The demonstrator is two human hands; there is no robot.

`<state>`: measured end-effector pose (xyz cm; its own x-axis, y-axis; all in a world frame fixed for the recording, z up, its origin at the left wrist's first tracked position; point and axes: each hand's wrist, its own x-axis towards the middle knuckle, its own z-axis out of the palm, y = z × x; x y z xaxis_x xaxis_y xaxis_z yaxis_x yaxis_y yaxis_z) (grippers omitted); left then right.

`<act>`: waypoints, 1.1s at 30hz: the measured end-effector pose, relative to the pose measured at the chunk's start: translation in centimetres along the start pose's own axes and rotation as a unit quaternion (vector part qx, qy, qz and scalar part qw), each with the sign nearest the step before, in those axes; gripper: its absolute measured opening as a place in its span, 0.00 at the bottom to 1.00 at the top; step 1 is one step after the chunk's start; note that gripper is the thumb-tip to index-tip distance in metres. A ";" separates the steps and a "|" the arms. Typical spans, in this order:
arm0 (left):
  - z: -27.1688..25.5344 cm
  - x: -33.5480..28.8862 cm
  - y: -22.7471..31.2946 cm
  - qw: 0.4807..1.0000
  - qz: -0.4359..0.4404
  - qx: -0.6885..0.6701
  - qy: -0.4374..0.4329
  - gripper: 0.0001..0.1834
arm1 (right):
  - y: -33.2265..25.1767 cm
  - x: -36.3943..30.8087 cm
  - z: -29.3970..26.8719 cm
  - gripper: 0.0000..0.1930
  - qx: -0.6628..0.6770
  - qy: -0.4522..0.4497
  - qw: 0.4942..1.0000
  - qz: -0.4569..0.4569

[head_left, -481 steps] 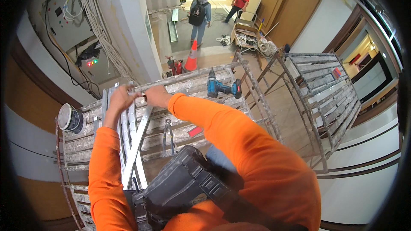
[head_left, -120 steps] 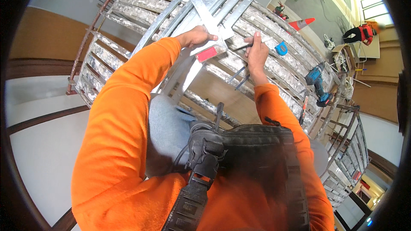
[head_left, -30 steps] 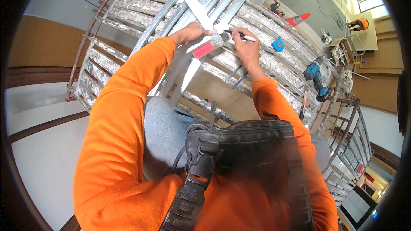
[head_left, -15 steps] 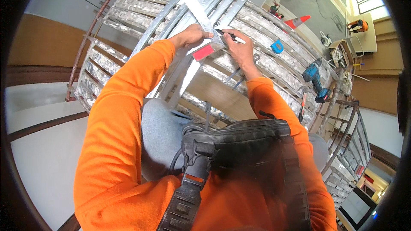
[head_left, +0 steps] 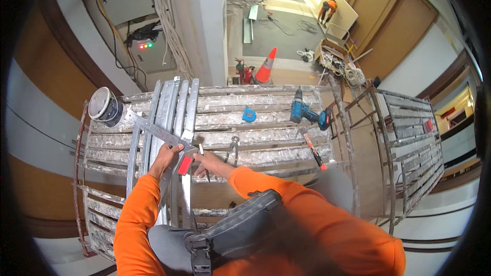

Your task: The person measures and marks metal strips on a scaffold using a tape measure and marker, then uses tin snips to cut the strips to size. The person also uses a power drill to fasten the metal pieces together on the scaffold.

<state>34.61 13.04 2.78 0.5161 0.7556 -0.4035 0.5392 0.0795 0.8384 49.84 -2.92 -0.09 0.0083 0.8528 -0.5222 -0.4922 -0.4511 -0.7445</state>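
My left hand [head_left: 164, 159] is closed on a metal set square [head_left: 162, 134] with a red handle [head_left: 185, 165], its thumb pressing on the blade. The square lies slantwise across several long galvanised metal channels [head_left: 164, 103]. Just right of the red handle, my right hand [head_left: 208, 165] holds a marker pen [head_left: 201, 149], whose white end sticks up past the fingers. Pincers [head_left: 233, 148] lie on the paint-spattered planks [head_left: 266, 135] to the right of that hand. Beyond them sits a blue tape measure [head_left: 249, 115].
A cordless drill [head_left: 303, 110] and a hammer [head_left: 314, 152] with an orange and black handle lie at the right of the planks. A bucket [head_left: 106, 107] stands at the far left. Past the platform are an orange cone [head_left: 266, 66], fire extinguishers [head_left: 244, 73] and two people.
The view has swung to the right and upward, showing more of the room. My right hand has shifted toward me along the channels, beside the red handle; my left hand still grips the square.
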 end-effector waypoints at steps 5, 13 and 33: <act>0.3 -0.6 1.8 0.997 -0.014 -0.005 -0.073 0.17 | -0.6 0.5 -0.3 0.17 -0.044 0.081 0.996 -0.019; -1.0 0.1 1.9 0.986 -0.007 0.084 -0.143 0.16 | -1.6 -1.4 -0.2 0.18 -0.002 0.112 0.993 -0.046; -5.0 -6.8 19.5 0.964 0.224 0.140 -0.043 0.20 | -17.7 -10.9 5.4 0.20 -0.163 0.198 0.896 -0.362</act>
<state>38.22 12.70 23.69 0.7853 0.6158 -0.0637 0.4024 -0.4296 0.8084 53.78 -2.78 20.99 0.5621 0.8223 0.0885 0.0471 0.0750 -0.9961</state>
